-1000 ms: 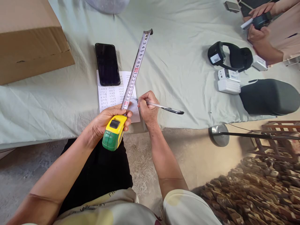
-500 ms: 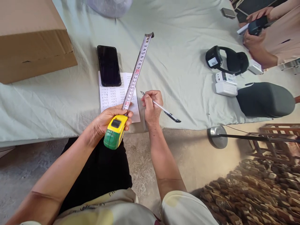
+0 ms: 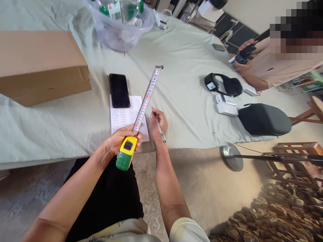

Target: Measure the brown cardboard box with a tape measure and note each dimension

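My left hand [image 3: 120, 140] is closed around a yellow and green tape measure [image 3: 127, 153]. Its white blade [image 3: 144, 103] is pulled out and slants away up to the right, ending in a metal hook. Below the blade lies a sheet of paper [image 3: 115, 118] with columns of handwritten figures, partly hidden by the blade and my hand. A black smartphone [image 3: 119, 90] rests on the paper's upper left part. My right hand [image 3: 160, 122], at the paper's right edge, grips a pen [image 3: 159, 127] with its tip pointing away from me.
On the cloth-covered table [image 3: 181, 111] are a cardboard box [image 3: 45, 80] and a plastic basin [image 3: 118, 38] with bottles. To the right lie a black headset [image 3: 224, 84], white boxes [image 3: 226, 107] and a dark case [image 3: 264, 119]. Another person's hands [image 3: 243, 67] hold a black device.
The view has tilted up, bringing the basin's contents and the other person's upper body into sight. The pen has turned steeper in my right hand, which sits closer to the blade.
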Demonstrator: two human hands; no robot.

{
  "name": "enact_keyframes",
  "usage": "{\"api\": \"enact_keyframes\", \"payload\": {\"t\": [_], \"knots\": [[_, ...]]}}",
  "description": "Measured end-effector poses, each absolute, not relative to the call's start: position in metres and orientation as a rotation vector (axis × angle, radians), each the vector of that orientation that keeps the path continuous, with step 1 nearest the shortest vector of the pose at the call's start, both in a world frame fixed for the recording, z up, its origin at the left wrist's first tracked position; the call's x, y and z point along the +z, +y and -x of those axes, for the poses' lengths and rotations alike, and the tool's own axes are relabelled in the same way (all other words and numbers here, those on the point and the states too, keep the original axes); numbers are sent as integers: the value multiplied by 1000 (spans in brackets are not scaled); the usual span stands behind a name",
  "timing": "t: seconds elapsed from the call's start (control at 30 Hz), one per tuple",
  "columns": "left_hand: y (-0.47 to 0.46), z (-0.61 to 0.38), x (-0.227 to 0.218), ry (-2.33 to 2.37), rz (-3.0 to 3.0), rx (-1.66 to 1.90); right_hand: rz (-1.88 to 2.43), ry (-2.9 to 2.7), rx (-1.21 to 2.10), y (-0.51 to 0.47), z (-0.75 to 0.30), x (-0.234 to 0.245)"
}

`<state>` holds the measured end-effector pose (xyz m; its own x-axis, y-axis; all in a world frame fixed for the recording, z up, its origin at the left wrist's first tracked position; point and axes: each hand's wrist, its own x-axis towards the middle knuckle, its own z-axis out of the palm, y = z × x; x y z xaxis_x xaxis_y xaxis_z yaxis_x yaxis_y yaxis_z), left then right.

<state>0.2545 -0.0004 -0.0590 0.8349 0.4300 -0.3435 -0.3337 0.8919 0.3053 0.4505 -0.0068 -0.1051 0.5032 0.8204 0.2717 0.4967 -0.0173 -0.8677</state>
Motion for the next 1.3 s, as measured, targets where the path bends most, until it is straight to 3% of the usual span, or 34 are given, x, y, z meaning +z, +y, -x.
{"api": "enact_keyframes", "payload": {"t": [0.7,1.3], "knots": [[-2,-252,-54,460,-264,426,1876,-2085,18,22,-489,-86],[-9,-250,-61,368,-432,519,1858,-1843,18,15,-484,-98]]}}
